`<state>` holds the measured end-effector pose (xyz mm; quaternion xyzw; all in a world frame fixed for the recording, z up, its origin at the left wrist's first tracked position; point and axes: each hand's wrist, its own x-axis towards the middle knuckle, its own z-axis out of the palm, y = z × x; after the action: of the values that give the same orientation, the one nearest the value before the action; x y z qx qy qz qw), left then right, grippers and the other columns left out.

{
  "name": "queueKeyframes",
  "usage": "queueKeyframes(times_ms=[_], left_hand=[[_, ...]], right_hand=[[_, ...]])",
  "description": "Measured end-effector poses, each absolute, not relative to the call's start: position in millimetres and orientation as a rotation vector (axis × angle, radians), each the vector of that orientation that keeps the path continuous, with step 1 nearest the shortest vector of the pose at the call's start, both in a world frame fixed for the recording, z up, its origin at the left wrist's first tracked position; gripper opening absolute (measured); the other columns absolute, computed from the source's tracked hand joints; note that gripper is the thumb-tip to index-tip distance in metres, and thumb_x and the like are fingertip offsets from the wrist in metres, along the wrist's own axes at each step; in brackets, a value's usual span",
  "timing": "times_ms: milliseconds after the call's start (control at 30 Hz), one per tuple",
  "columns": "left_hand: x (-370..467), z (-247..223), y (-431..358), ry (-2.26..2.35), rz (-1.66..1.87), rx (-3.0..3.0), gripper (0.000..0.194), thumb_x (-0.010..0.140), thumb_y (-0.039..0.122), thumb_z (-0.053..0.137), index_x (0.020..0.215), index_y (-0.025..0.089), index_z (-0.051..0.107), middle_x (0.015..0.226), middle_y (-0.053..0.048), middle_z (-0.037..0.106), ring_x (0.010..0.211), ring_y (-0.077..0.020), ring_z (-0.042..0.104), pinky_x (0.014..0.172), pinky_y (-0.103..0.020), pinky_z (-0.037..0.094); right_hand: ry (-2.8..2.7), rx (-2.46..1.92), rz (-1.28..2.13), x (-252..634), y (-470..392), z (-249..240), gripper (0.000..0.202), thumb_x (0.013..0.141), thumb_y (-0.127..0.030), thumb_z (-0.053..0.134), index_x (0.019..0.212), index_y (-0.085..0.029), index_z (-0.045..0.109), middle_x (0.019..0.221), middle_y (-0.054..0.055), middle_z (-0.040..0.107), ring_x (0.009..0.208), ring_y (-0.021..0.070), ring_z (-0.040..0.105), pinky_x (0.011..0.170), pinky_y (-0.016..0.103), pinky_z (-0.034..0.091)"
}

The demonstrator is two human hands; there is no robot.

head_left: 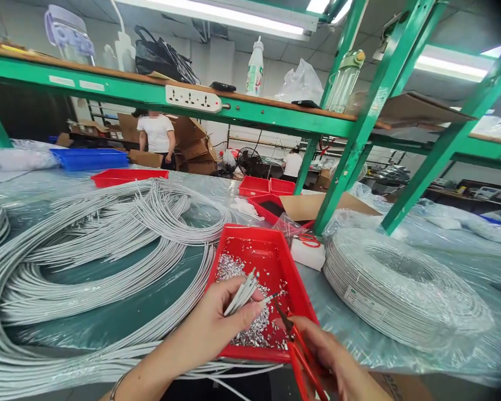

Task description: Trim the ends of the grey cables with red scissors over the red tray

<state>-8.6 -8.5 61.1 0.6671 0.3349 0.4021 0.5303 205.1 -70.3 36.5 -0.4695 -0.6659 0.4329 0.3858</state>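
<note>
My left hand (219,326) grips a small bundle of white wire ends (242,292) over the near edge of a red tray (275,245). The tray holds a heap of small silver metal pieces (254,331). My right hand (336,362) holds red-handled pliers (303,365), whose dark tips point up and left at one wire end sticking out of the bundle. Both hands hover just above the tray's front rim.
Long loops of white wire (87,262) spread over the plastic-covered table on the left. A wound white coil (401,289) lies to the right. More red trays (267,186), a blue tray (89,157), green shelf posts (350,145) and a person in a white shirt (156,133) stand behind.
</note>
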Motion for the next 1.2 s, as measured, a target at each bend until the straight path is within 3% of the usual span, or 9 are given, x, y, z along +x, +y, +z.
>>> queueKeyframes(times_ms=[100,233,400,500,633,767,867,1000,1200], left_hand=[[-8,58,-9,0.807,0.960,1.640,0.021,0.079,0.037,0.055,0.080,0.017,0.057,0.060,0.005,0.045,0.052,-0.0074,0.038,0.049,-0.018,0.032],[-7,57,-8,0.785,0.910,1.568,0.026,0.080,0.042,0.053,0.085,0.016,0.056,0.046,0.010,0.034,0.039,-0.0056,0.028,0.039,-0.016,0.024],[-6,56,-8,0.791,0.875,1.531,0.028,0.079,0.043,0.054,0.086,0.016,0.056,0.046,0.010,0.033,0.038,-0.0054,0.027,0.038,-0.016,0.023],[-6,57,-9,0.819,0.900,1.591,0.024,0.079,0.039,0.055,0.084,0.016,0.059,0.050,0.008,0.039,0.041,-0.0058,0.028,0.040,-0.017,0.024],[-6,58,-11,0.881,1.044,1.702,0.015,0.074,0.030,0.061,0.075,0.015,0.064,0.059,0.002,0.052,0.055,-0.0098,0.042,0.051,-0.020,0.034],[-6,57,-10,0.897,1.055,1.513,0.022,0.075,0.037,0.060,0.078,0.015,0.060,0.056,0.004,0.051,0.040,-0.0055,0.040,0.040,-0.018,0.029],[-5,56,-8,0.856,0.992,1.389,0.029,0.076,0.044,0.057,0.082,0.015,0.056,0.059,0.003,0.054,0.033,-0.0043,0.044,0.035,-0.016,0.028],[-4,55,-7,0.810,0.983,1.356,0.031,0.073,0.045,0.060,0.080,0.014,0.055,0.058,0.003,0.056,0.036,-0.0068,0.052,0.037,-0.016,0.035],[-3,54,-8,0.827,0.999,1.418,0.034,0.072,0.046,0.060,0.080,0.013,0.057,0.058,0.004,0.054,0.032,-0.0042,0.047,0.037,-0.016,0.033]], right_hand=[[-1.818,-1.277,0.999,206,-67,31,0.067,0.064,-0.029,0.072,0.125,-0.023,0.047,0.104,0.012,0.061,0.096,0.0294,0.057,0.086,0.041,0.045],[-1.871,-1.328,0.905,208,-66,24,0.071,0.067,-0.027,0.069,0.131,-0.023,0.039,0.107,0.013,0.057,0.099,0.0298,0.055,0.087,0.043,0.044],[-1.908,-1.431,0.886,205,-72,34,0.071,0.066,-0.023,0.066,0.131,-0.022,0.040,0.108,0.012,0.057,0.100,0.0291,0.054,0.087,0.042,0.045],[-1.904,-1.530,0.839,199,-73,41,0.069,0.064,-0.022,0.065,0.129,-0.022,0.043,0.104,0.011,0.058,0.098,0.0295,0.054,0.085,0.042,0.045],[-1.743,-1.426,0.642,198,-62,41,0.062,0.068,-0.025,0.060,0.127,-0.022,0.042,0.098,0.010,0.060,0.088,0.0274,0.057,0.078,0.039,0.048],[-1.458,-1.203,0.556,207,-54,30,0.060,0.077,-0.028,0.052,0.132,-0.022,0.028,0.114,0.012,0.054,0.096,0.0263,0.057,0.079,0.036,0.049],[-1.621,-1.181,0.688,209,-59,18,0.064,0.071,-0.025,0.059,0.130,-0.024,0.034,0.124,0.013,0.048,0.107,0.0296,0.050,0.086,0.038,0.046],[-1.838,-1.292,0.854,203,-66,18,0.073,0.063,-0.027,0.067,0.131,-0.021,0.038,0.114,0.016,0.051,0.102,0.0339,0.052,0.084,0.045,0.046],[-1.857,-1.542,0.880,191,-67,40,0.076,0.058,-0.025,0.066,0.129,-0.021,0.041,0.108,0.016,0.054,0.100,0.0363,0.050,0.085,0.052,0.041]])
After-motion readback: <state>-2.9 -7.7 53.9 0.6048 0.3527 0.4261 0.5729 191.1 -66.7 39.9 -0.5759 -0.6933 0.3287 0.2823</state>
